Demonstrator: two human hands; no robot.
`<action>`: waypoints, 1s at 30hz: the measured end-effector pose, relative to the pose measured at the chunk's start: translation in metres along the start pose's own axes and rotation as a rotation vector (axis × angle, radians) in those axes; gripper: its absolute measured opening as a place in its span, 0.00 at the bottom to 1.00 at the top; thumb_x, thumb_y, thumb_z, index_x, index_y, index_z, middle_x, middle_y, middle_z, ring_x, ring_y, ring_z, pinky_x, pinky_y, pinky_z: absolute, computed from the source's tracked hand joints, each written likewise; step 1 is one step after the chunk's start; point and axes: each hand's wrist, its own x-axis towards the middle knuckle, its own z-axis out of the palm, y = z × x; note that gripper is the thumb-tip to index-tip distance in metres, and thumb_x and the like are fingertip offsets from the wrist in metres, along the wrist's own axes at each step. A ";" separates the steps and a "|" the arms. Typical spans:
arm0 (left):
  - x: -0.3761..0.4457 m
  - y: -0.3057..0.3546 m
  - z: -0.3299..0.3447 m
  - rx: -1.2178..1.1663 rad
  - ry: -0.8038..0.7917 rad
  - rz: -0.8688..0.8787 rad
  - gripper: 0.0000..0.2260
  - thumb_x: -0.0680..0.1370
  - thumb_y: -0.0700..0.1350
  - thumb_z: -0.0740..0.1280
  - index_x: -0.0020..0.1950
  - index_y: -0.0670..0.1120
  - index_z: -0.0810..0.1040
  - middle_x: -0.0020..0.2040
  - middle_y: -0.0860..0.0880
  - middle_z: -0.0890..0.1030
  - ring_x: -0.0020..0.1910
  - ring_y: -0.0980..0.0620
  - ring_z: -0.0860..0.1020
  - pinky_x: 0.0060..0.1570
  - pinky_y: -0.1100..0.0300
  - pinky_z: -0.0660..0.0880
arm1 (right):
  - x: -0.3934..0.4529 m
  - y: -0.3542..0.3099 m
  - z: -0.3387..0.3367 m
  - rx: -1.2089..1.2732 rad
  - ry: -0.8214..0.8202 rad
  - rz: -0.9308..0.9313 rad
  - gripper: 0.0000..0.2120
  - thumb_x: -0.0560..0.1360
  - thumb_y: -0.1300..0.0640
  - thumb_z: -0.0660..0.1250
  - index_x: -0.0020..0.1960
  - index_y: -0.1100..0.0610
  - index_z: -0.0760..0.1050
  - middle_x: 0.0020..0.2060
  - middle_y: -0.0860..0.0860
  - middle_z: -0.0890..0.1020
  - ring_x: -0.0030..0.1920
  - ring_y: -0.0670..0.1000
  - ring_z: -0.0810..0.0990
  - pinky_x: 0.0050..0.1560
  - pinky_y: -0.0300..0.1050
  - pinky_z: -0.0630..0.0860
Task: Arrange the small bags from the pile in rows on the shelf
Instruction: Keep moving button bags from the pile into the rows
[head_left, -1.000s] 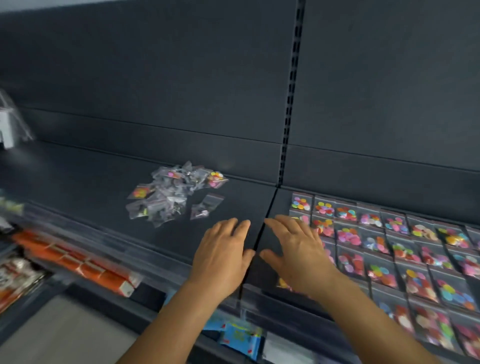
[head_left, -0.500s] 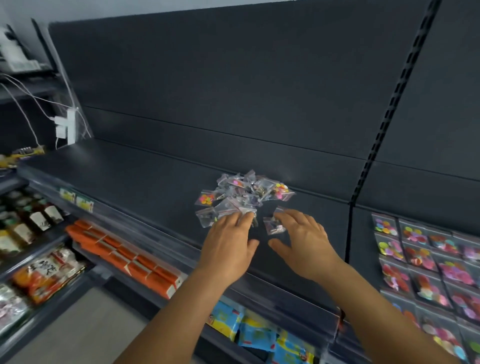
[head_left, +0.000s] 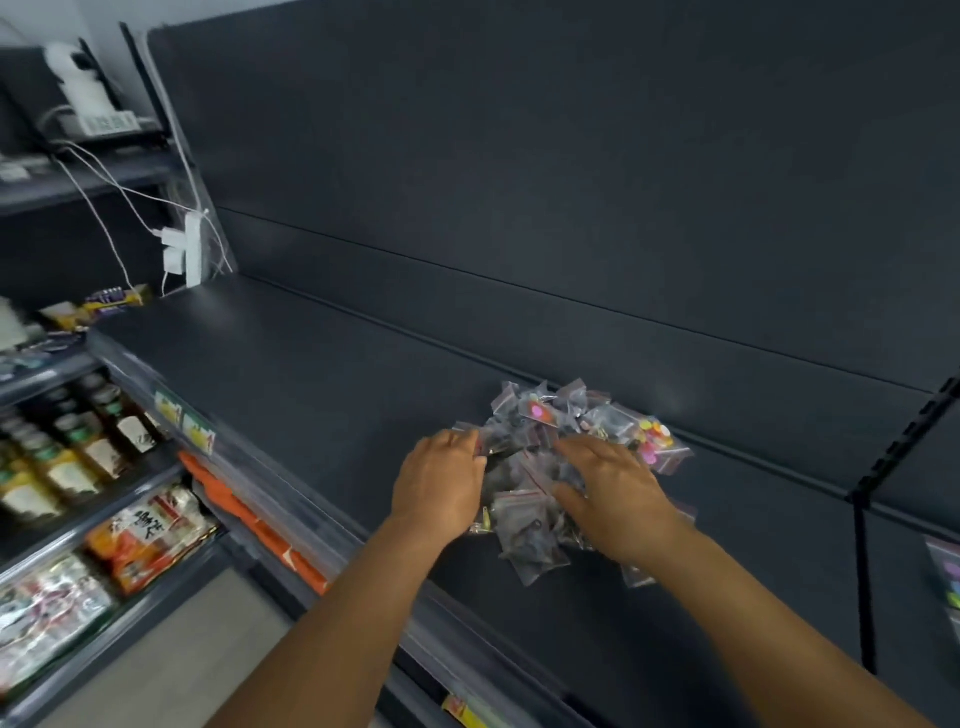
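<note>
A pile of small clear bags (head_left: 540, 431) with coloured bits inside lies on the dark shelf (head_left: 311, 379), close to its back wall. My left hand (head_left: 441, 483) is at the pile's left edge, fingertips touching the bags. My right hand (head_left: 608, 483) lies flat on top of the pile, fingers spread and reaching leftward. Neither hand plainly grips a bag. Arranged bags (head_left: 948, 577) show only as a sliver at the far right edge.
The shelf's front rail (head_left: 270, 483) carries price tags. Lower shelves at left hold bottles (head_left: 78, 457) and snack packets (head_left: 150, 535). A white power strip with cables (head_left: 182, 249) hangs at the shelf's left end. An upright slotted post (head_left: 904, 431) divides the shelf at right.
My view swung left, away from the arranged rows and onto the pile. Both hands travelled left from the rows and now lie on the pile.
</note>
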 end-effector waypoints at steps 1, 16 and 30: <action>0.005 -0.003 0.002 -0.008 -0.004 -0.029 0.19 0.82 0.50 0.54 0.72 0.47 0.65 0.67 0.46 0.72 0.64 0.45 0.69 0.63 0.53 0.67 | 0.008 -0.003 0.002 -0.003 -0.003 -0.030 0.26 0.80 0.45 0.55 0.76 0.48 0.54 0.75 0.46 0.58 0.74 0.50 0.55 0.75 0.50 0.53; 0.028 -0.004 0.007 -0.601 0.166 -0.164 0.19 0.75 0.43 0.70 0.65 0.49 0.72 0.43 0.54 0.80 0.45 0.56 0.79 0.46 0.63 0.75 | 0.033 -0.011 0.013 0.093 0.020 -0.077 0.19 0.79 0.49 0.57 0.70 0.49 0.66 0.68 0.47 0.71 0.69 0.50 0.67 0.72 0.50 0.58; 0.027 0.041 -0.029 -0.993 0.109 0.133 0.24 0.73 0.37 0.70 0.64 0.56 0.69 0.49 0.57 0.80 0.43 0.60 0.80 0.45 0.65 0.77 | 0.023 -0.021 -0.018 0.792 0.320 0.160 0.10 0.72 0.55 0.72 0.50 0.48 0.75 0.37 0.49 0.84 0.36 0.43 0.79 0.40 0.36 0.73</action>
